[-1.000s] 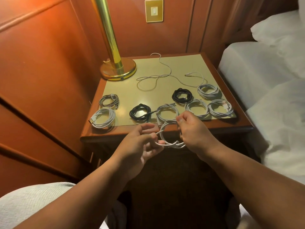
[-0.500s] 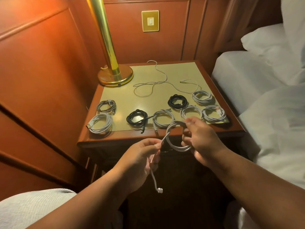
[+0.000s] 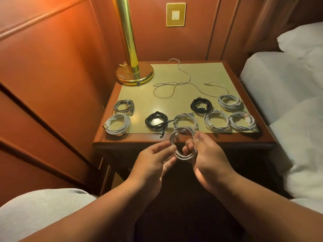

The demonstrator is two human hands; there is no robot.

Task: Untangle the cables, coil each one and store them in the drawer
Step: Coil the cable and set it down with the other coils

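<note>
In front of the nightstand (image 3: 185, 141) I hold a white cable coil (image 3: 181, 155) upright. My right hand (image 3: 208, 154) grips its right side with curled fingers. My left hand (image 3: 155, 159) pinches the coil's left side between thumb and fingers. Several finished coils lie on the top: white ones (image 3: 118, 124) (image 3: 186, 119) (image 3: 216, 122) (image 3: 242, 121) (image 3: 229, 102), two black ones (image 3: 156, 120) (image 3: 201, 104) and a grey one (image 3: 124, 105). One loose white cable (image 3: 185, 83) sprawls uncoiled behind them. The drawer is not clearly visible.
A brass lamp (image 3: 133, 74) stands at the nightstand's back left corner. Wood-panelled wall runs along the left and back, with a light switch (image 3: 175, 14). A bed with white sheets (image 3: 288, 95) lies to the right. My knee in light fabric (image 3: 43, 212) is lower left.
The dangling tail with its plug, hanging from my left hand before, has been wound into the coil. My left hand has come up to the coil's left side.
</note>
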